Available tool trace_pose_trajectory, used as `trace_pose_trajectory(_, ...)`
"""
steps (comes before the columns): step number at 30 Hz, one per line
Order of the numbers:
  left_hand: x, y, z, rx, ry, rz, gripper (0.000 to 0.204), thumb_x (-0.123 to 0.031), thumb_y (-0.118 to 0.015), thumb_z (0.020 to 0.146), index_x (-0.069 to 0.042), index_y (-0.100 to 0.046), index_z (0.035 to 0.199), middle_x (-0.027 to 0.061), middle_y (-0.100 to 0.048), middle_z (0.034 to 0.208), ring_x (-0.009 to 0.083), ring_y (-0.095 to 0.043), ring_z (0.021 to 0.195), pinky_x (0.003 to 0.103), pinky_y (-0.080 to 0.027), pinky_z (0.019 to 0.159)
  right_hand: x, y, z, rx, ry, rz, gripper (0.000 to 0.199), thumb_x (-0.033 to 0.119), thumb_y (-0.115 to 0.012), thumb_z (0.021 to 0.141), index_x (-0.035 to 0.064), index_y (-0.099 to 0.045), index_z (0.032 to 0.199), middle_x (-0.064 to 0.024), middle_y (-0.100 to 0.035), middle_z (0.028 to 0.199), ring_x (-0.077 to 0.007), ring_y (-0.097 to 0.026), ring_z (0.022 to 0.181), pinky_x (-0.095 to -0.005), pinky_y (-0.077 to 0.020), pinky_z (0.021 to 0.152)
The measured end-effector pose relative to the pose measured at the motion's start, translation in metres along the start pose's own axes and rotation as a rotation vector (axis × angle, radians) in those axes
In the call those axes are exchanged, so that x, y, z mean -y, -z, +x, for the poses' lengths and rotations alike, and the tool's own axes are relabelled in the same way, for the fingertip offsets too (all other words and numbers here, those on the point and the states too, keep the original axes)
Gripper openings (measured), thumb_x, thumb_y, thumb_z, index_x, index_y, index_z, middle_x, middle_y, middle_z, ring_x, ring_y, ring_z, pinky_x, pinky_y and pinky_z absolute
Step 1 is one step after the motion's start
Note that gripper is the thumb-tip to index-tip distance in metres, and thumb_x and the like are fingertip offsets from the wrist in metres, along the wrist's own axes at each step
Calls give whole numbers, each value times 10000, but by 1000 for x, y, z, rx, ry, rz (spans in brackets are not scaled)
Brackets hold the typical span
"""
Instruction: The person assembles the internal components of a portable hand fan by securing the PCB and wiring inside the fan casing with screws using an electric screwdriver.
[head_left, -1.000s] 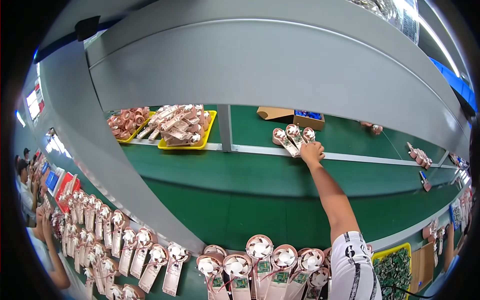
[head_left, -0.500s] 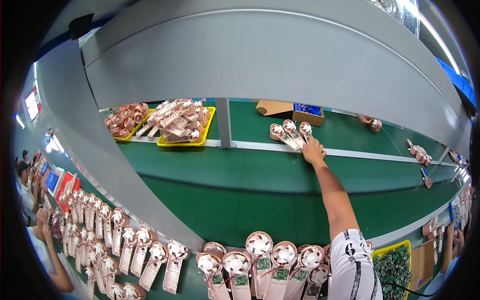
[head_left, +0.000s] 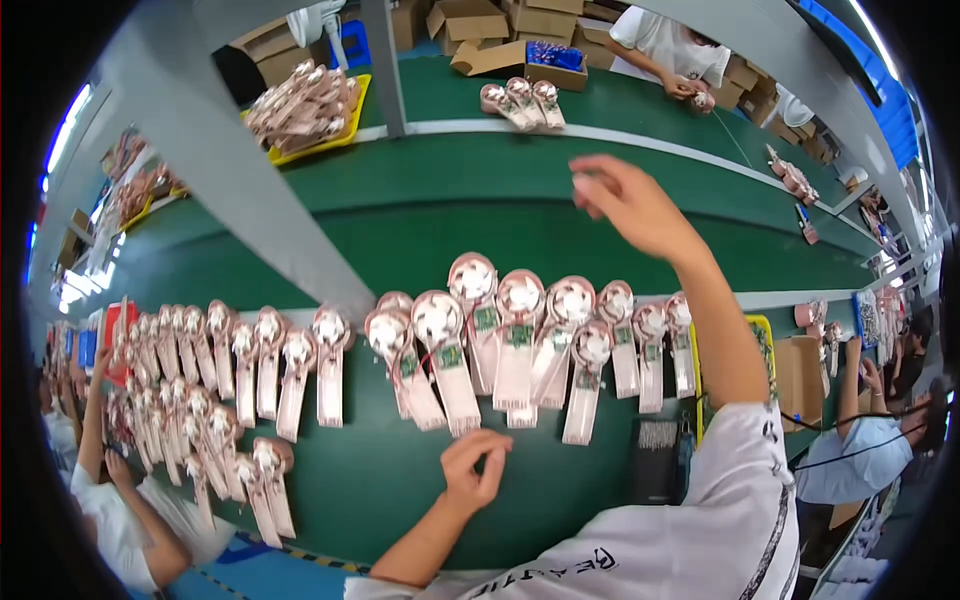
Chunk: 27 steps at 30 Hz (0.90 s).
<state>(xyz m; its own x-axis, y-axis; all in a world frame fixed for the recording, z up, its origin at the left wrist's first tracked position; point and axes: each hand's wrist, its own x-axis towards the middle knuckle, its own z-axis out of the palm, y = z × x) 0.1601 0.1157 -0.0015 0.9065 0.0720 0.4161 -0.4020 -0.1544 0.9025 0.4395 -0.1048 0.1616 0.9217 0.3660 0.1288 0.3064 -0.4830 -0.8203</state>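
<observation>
My right hand [head_left: 640, 208] is raised over the green belt, slightly blurred. Its fingers are bent but apart, and nothing shows in them. Beyond it, three pink handheld fan housings [head_left: 522, 105] with white blades lie side by side on the far ledge. My left hand [head_left: 475, 468] is held low over the near table with its fingers curled in and nothing visible in them. Just past it lies a cluster of open pink handheld fans [head_left: 520, 310], with white blades and green circuit boards in their handles. More such fans [head_left: 330, 365], without visible boards, stand in rows to the left.
A yellow tray [head_left: 357, 115] heaped with fan housings stands at the far left, behind a grey post [head_left: 250, 170]. An open carton [head_left: 557, 68] of blue parts sits across the belt. A black box [head_left: 656, 462] lies by my right sleeve. Co-workers sit on both sides and opposite.
My right hand has let go of the fans on the far ledge and drawn back toward me. My left hand has come into view. The view has tilted down.
</observation>
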Motion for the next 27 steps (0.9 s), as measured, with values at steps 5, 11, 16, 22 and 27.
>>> trace_pose_trajectory(5,-32,13,22,-205,48,336,215,29,-652,815,19,-655,1030,123,-619,860,272,-627,720,354,-518,662,31,-52,-135,95,90,-527,302,244,-682,860,116,-653,1132,-66,-670,887,-255,-661,777,-379,-523,687)
trace_pose_trajectory(11,-37,11,96,-22,-84,696,391,-95,-685,832,-22,-598,1207,168,-627,1024,342,-646,907,415,-520,762,-13,-101,-152,16,124,-546,309,221,-700,830,135,-631,1118,-70,-629,911,-283,-663,791,-422,-530,658)
trace_pose_trajectory(16,-28,3,110,150,93,977,392,-70,-669,790,-8,-568,1164,216,-639,1014,382,-688,829,458,-573,682,-15,-116,-142,-50,177,-572,215,215,-686,837,137,-624,1027,-61,-701,868,-285,-680,734,-406,-530,604)
trace_pose_trajectory(22,-12,1,127,125,-75,1023,196,-55,-614,812,-13,-620,1003,189,-658,902,354,-697,731,431,-574,601,-25,-98,-124,-38,33,-316,157,217,-636,885,66,-668,914,-92,-689,738,-266,-672,686,-393,-512,621)
trace_pose_trajectory(27,-22,-7,125,114,-48,1133,155,-56,-605,810,-19,-629,958,172,-669,851,339,-701,723,418,-573,584,-19,-92,-119,-129,26,-171,193,198,-660,882,16,-683,941,-112,-696,784,-205,-658,656,-318,-493,615)
